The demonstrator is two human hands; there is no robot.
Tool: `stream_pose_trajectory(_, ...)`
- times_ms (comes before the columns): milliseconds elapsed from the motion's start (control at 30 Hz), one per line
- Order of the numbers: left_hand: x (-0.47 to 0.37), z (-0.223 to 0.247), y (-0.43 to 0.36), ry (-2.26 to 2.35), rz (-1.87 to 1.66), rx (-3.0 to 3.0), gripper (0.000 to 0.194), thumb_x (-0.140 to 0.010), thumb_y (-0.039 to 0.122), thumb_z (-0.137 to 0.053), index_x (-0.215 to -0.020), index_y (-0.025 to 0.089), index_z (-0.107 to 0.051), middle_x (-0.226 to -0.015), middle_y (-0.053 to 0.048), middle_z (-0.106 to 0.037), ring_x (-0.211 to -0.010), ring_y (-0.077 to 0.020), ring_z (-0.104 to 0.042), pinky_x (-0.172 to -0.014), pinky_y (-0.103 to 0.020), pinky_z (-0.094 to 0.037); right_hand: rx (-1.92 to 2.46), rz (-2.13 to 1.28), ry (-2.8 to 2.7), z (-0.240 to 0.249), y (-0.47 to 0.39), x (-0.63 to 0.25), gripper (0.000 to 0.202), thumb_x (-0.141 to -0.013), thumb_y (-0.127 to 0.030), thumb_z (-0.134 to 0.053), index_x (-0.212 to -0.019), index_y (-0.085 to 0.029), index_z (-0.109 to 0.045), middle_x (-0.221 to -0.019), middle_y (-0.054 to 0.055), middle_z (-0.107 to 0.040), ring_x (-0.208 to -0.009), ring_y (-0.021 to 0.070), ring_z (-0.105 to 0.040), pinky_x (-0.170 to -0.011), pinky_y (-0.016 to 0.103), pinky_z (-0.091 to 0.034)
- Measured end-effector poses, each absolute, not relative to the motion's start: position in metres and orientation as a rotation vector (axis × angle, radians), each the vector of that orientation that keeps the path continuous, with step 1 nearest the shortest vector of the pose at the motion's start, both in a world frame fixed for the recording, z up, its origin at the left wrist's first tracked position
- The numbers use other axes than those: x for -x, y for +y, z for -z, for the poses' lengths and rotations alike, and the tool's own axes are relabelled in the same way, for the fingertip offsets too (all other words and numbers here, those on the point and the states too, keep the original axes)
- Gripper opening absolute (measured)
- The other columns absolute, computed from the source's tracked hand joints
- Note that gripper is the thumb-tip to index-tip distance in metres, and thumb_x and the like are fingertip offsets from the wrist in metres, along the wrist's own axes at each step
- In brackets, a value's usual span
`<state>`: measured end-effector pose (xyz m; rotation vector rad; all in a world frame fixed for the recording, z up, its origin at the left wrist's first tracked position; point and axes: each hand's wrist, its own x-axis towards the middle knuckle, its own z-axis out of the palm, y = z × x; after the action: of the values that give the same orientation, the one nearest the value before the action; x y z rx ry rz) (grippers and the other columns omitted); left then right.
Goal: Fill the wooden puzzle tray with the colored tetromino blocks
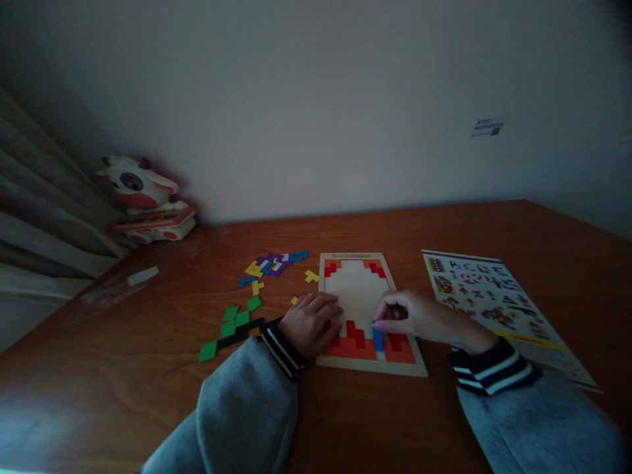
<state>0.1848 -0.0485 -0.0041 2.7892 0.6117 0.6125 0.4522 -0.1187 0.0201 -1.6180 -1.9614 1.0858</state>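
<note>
Blue oblong piece (378, 338), pinched by right fingers (390, 326), left fingers (326, 309) parted over rectangular tray (354, 289)

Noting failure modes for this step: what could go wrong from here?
The blue piece in the right hand might catch on the red-orange piece beside it.
The left hand, over the board's left edge, could nudge it.
The left cuff may drag the black piece.

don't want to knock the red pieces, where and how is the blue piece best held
Probably by the far end of the blue piece, from the right, where the right hand pinches: it's long and narrow, its near end flanked by red pieces.
</note>
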Motion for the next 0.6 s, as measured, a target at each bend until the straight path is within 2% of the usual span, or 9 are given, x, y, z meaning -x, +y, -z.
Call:
stream_pose_trajectory(333,-0.1866,0.0015,-0.0486,0.617,-0.584,-2.817,0.027,-0.093,0.03,-0.051,-0.116,0.019,-0.061,-0.124,-0.012,-0.062,-0.108,-0.0255,-0.059,-0.094,-0.043,-0.052,1.514,-1.021,-2.094,-0.0174,-0.1169,-0.452,0.034,-0.083,-0.053,-0.066,-0.085,-0.021,-0.075,-0.085,0.004,-0.068,-0.074,0.0161,-0.06,-0.065,0.027,-0.042)
stream_pose_trajectory(600,-0.1863,0.0002,-0.0494,0.606,-0.601,-2.822,0.026,-0.094,0.03,-0.05,-0.114,0.018,-0.062,-0.123,-0.012,-0.062,-0.109,-0.0253,-0.059,-0.095,-0.043,-0.051,1.621,-0.978,-2.038,-0.015,-0.1163,-0.4486,0.045,-0.082,-0.062,-0.062,-0.084,-0.019,-0.073,-0.071,0.002,-0.065,-0.063,0.0141,-0.054,-0.056,0.026,-0.038)
